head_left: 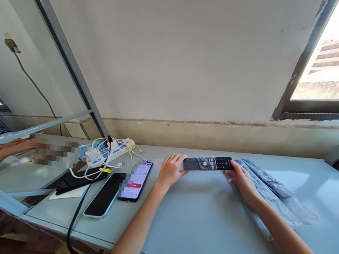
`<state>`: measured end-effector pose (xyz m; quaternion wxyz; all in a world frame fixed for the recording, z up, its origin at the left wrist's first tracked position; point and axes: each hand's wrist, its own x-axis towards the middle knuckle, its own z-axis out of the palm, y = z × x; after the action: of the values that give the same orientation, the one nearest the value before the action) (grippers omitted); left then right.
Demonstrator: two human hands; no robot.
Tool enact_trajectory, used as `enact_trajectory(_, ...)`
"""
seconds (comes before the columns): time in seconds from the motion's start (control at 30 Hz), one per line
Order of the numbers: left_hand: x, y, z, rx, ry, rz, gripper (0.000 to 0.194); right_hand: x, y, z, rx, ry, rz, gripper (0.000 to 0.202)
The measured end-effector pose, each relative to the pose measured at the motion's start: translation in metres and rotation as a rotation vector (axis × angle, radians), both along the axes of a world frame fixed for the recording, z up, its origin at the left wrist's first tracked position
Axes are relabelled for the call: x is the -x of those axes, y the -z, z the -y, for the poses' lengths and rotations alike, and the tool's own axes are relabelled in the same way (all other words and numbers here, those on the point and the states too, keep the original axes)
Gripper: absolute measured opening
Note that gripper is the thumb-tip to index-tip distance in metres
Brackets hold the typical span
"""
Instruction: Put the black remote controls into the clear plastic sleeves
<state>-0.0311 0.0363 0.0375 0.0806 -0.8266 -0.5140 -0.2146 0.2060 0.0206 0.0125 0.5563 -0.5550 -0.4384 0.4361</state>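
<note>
- Location: the remote control (223, 163) is level between the two hands, apparently just above the surface (189, 220). Contact with the surface cannot be ruled out from this angle.
- Covering: a clear plastic sleeve (198, 164) wraps the portion toward the left hand (171, 168). The button end toward the right hand (244, 185) looks bare.
- Left fingers: closed on the sleeved end, the thumb on the near side and the other fingers along the far side.
- Right fingers: pinching the tip of the bare end, with the remaining fingers bent and slightly apart below it.
- Weight and stiffness: the body should be light and rigid, easily carried by fingertips. The sleeve should be thin, soft and prone to crumple.
- Friction: the film is likely slippery against the casing. Hold the bare end by its side edges for a firm grip; take the sleeve by its loose film at the opposite end.
- Care: moderate pressure should suffice. Keep the fingers off the buttons and avoid bending the body.
- Adjacent items: plastic bags (269, 184) with dark contents lie beside and beneath the right forearm. A lit phone (141, 181) lies on the surface left of the left hand.
</note>
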Motion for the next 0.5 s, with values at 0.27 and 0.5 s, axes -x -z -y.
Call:
enact_trajectory(0.27,-0.005,0.012,-0.001,0.024,-0.078,0.130,0.022,-0.005,0.003,-0.005,0.011,0.131,-0.139,0.032)
enact_trajectory(0.5,0.003,0.015,-0.009,-0.003,-0.162,0.357,0.031,0.002,0.008,-0.003,0.031,0.116,-0.185,0.027)
